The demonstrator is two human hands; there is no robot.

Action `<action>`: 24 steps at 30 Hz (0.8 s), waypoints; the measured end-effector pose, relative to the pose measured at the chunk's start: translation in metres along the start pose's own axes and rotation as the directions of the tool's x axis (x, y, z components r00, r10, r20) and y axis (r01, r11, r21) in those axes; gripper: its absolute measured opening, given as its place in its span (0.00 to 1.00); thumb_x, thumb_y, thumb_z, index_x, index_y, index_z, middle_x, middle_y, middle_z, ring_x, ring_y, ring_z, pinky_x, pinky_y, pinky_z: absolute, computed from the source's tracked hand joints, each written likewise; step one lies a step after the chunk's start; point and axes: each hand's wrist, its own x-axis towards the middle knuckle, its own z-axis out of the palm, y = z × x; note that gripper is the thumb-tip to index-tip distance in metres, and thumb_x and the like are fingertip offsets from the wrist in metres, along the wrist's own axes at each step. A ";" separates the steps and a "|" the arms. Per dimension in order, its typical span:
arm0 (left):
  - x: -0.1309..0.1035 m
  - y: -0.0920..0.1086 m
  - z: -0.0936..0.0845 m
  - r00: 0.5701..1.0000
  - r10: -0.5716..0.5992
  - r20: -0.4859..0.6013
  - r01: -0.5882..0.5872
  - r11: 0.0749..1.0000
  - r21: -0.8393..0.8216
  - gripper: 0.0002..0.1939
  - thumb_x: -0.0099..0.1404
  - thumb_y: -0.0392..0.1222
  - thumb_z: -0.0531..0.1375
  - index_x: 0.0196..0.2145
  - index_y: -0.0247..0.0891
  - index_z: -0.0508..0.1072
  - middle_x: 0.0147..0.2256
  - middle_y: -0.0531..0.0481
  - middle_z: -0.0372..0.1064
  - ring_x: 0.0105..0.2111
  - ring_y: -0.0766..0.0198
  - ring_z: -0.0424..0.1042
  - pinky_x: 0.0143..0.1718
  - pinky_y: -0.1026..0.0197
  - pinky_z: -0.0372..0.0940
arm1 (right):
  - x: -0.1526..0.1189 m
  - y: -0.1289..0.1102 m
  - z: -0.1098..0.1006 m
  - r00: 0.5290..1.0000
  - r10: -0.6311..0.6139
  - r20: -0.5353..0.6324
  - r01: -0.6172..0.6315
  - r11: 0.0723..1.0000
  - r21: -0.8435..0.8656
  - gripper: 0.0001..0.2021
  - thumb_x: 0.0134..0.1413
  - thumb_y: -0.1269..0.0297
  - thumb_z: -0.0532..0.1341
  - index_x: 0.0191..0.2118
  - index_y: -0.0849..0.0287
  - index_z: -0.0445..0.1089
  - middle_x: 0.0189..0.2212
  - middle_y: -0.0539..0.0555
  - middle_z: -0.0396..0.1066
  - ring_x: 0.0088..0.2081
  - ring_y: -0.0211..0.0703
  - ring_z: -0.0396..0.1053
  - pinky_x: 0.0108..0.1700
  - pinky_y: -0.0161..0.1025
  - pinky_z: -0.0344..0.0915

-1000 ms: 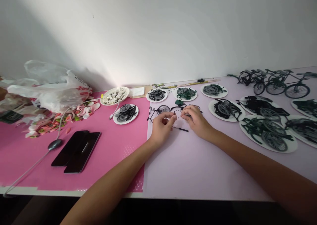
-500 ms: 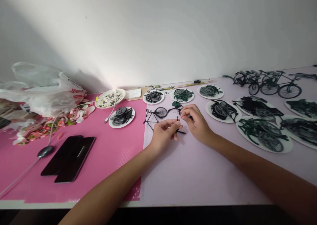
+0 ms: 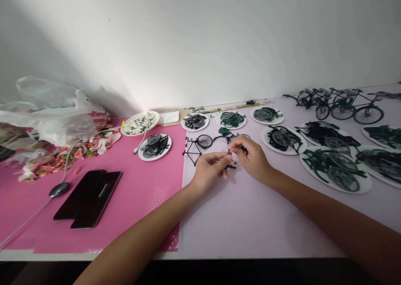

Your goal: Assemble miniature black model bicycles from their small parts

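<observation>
Fingertips of both hands, left (image 3: pixel 208 170) and right (image 3: pixel 250 157), pinch a tiny dark part (image 3: pixel 229 152) between them.

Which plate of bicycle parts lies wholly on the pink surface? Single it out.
The plate just in front of the cream bowl; the others rest partly or wholly on the lilac surface.

Right of the bowl (image 3: pixel 140 123), a tiny dark part (image 3: pixel 229 152) is pinched by the left hand (image 3: pixel 207 170) and touched by the right hand (image 3: pixel 254 159); phones (image 3: pixel 95 199) are laid nearer.
</observation>
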 end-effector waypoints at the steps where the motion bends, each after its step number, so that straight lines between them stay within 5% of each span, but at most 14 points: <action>1: 0.000 0.000 0.000 1.000 0.000 0.009 0.000 1.000 0.000 0.20 0.58 0.53 0.72 0.41 0.34 0.83 0.36 0.43 0.81 0.18 0.73 0.67 0.23 0.64 0.59 | 0.000 -0.001 0.000 1.000 0.005 -0.001 -0.005 1.000 0.000 0.08 0.69 0.65 0.57 0.34 0.52 0.67 0.32 0.53 0.71 0.37 0.48 0.70 0.42 0.47 0.68; 11: -0.001 0.000 0.001 0.999 0.042 -0.005 -0.042 0.998 0.042 0.22 0.58 0.55 0.72 0.40 0.33 0.82 0.34 0.44 0.79 0.19 0.73 0.66 0.24 0.64 0.61 | 0.001 -0.002 -0.001 0.999 -0.038 -0.003 0.038 0.999 -0.012 0.08 0.67 0.67 0.57 0.33 0.52 0.68 0.31 0.52 0.72 0.36 0.48 0.70 0.41 0.46 0.68; 24: 0.003 -0.009 -0.012 0.944 0.326 0.042 -0.305 0.820 0.485 0.14 0.68 0.50 0.64 0.44 0.39 0.82 0.37 0.47 0.79 0.21 0.69 0.69 0.28 0.63 0.64 | -0.002 0.004 0.000 1.000 0.017 0.022 -0.018 0.999 0.039 0.07 0.66 0.65 0.59 0.36 0.52 0.73 0.34 0.53 0.75 0.39 0.50 0.71 0.43 0.48 0.69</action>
